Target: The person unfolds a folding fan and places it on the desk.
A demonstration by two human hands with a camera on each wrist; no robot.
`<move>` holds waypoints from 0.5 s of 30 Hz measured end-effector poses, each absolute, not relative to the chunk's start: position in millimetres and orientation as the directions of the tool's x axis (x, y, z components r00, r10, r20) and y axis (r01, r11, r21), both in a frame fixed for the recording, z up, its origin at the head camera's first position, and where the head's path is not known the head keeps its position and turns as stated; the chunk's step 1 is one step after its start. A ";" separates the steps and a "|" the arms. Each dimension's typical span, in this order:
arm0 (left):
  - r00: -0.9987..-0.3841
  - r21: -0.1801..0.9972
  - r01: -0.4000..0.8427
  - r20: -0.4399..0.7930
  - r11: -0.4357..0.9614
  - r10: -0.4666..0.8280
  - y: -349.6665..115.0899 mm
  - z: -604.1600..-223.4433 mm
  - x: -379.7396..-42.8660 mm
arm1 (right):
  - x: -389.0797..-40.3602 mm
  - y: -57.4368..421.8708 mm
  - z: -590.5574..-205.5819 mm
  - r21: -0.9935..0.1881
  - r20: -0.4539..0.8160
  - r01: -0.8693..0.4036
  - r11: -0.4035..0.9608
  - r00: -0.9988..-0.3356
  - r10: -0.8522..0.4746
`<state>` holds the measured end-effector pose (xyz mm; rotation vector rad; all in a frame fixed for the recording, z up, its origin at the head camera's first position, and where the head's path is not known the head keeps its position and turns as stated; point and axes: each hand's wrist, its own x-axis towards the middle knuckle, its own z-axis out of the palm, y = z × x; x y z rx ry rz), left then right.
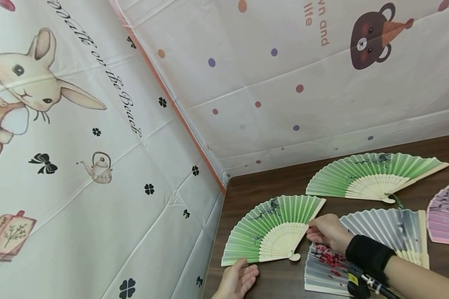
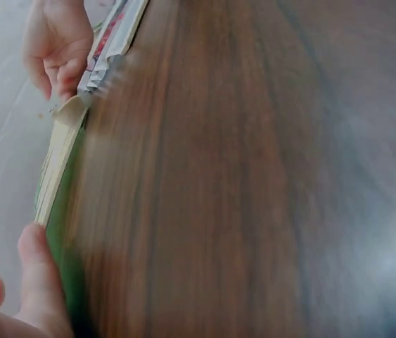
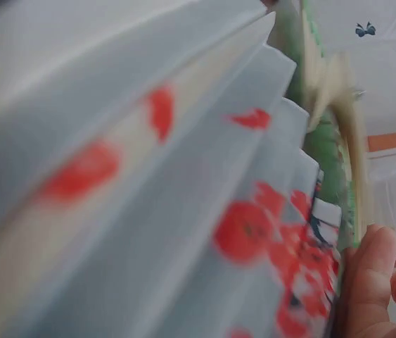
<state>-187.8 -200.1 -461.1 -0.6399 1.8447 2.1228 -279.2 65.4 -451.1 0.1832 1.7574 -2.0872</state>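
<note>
A green folding fan [image 1: 273, 232] with pale ribs and a dark branch print lies spread on the brown table. My left hand [image 1: 237, 279] is at its lower left edge, thumb [image 2: 34, 246] against the edge and the other fingers loose beside it. On the opposite side my right hand [image 1: 329, 230] pinches the outer rib with its fingertips. Beneath the right wrist lies a grey folding fan [image 1: 389, 226] with red blossoms, partly covered by the arm. Its pleats fill most of the right wrist view, where the right fingers [image 3: 372, 271] show at the lower right.
Another green fan [image 1: 378, 174] lies spread behind, with a green tassel. A pink fan [image 1: 447, 214] is cut off at the right edge. Printed cloth walls [image 1: 247, 124] meet in a corner at the back left of the table [image 1: 243, 182].
</note>
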 end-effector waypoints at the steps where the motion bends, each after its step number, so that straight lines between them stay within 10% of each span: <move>1: -0.866 0.866 -0.481 -0.494 -0.136 -0.083 -202.0 -460.4 -186.6 | -278.0 68.6 -450.1 -0.917 -0.351 0.382 -0.118 -0.910 -0.221; 8: -0.842 0.838 -0.531 -0.538 0.126 0.033 -206.9 -448.2 -183.3 | -271.8 103.3 -438.8 -0.951 -0.305 0.309 0.028 -0.916 -0.260; 15: -0.901 0.937 -0.310 -0.344 0.162 0.266 -175.3 -426.7 -206.5 | -273.7 146.8 -424.8 -0.964 -0.234 0.162 0.209 -0.892 -0.387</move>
